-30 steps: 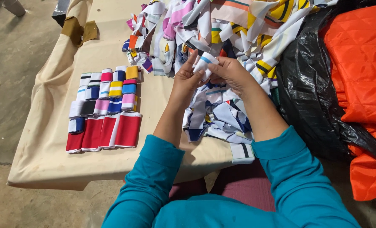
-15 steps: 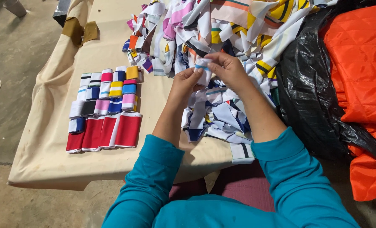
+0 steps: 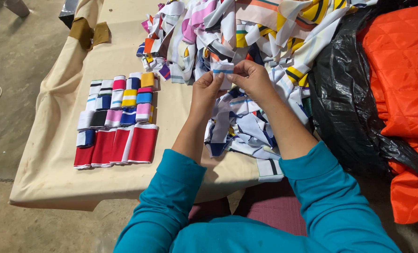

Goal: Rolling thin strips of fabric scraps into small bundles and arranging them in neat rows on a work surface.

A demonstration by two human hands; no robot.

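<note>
The person holds a small white fabric strip [image 3: 224,71] with a blue stripe between both hands, raised just above the heap of loose strips [image 3: 246,33] at the far middle of the worktop [image 3: 45,159]. The left hand [image 3: 207,91] pinches the strip's left end and the right hand [image 3: 251,80] pinches its right end, the fingers of each closed narrowly on the cloth, thumbs toward the person. The strip's long axis runs left to right across the view, roughly level, with the blue stripe lying along that same axis near its upper edge; part of the cloth hangs down between the two hands, so it appears folded or doubled, though how many layers cannot be told. Below the hands lies a smaller tangle of white and dark blue pieces [image 3: 239,131], spreading toward the near edge of the worktop, which is covered in a beige cloth. To the left, well apart from the hands, neat rows of folded strips [image 3: 117,119] sit side by side: red ones nearest the person, then white, black, pink, blue and yellow ones farther off. To the right of the heap a black plastic sheet [image 3: 345,98] drapes beside an orange quilted fabric [image 3: 401,79]. Both forearms come out of teal sleeves [image 3: 171,197].
</note>
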